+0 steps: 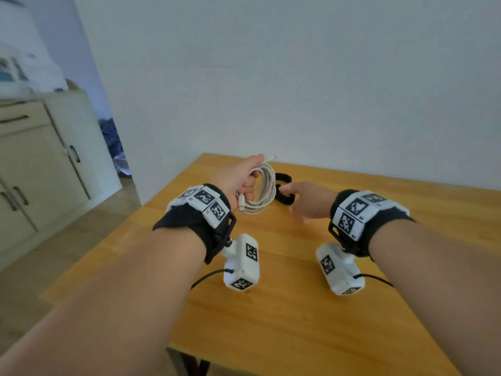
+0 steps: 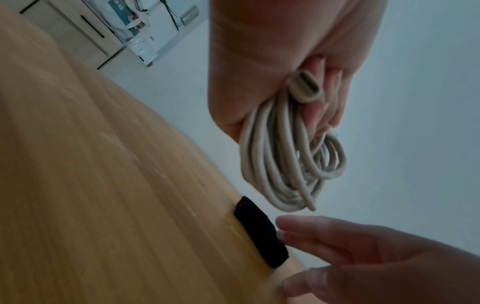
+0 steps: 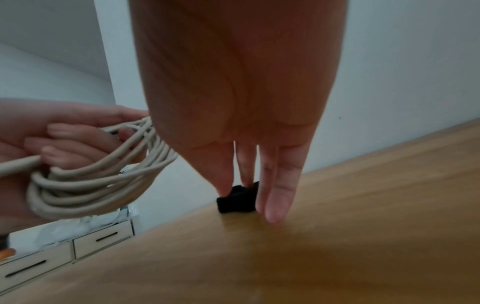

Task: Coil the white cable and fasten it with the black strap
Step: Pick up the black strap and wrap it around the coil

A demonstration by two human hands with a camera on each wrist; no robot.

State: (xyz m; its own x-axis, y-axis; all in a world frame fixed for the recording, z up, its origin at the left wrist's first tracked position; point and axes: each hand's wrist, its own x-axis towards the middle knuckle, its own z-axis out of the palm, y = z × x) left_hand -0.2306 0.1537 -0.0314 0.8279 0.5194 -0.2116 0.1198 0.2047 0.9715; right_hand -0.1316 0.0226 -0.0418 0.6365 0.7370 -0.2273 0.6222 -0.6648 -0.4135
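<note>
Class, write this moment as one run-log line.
left hand: grips coiled white cable | right hand: fingers straight, reaching black strap | strap: on wooden table, not yet fastened

Cable (image 1: 264,185): white, wound into several loops, one plug end sticking out at the bottom, held above the table. Strap (image 1: 283,187): black, lying loosely curled, apparently unfastened, just beside the coil.

No text can be read — only coded square markers on the wristbands (image 1: 355,210).
</note>
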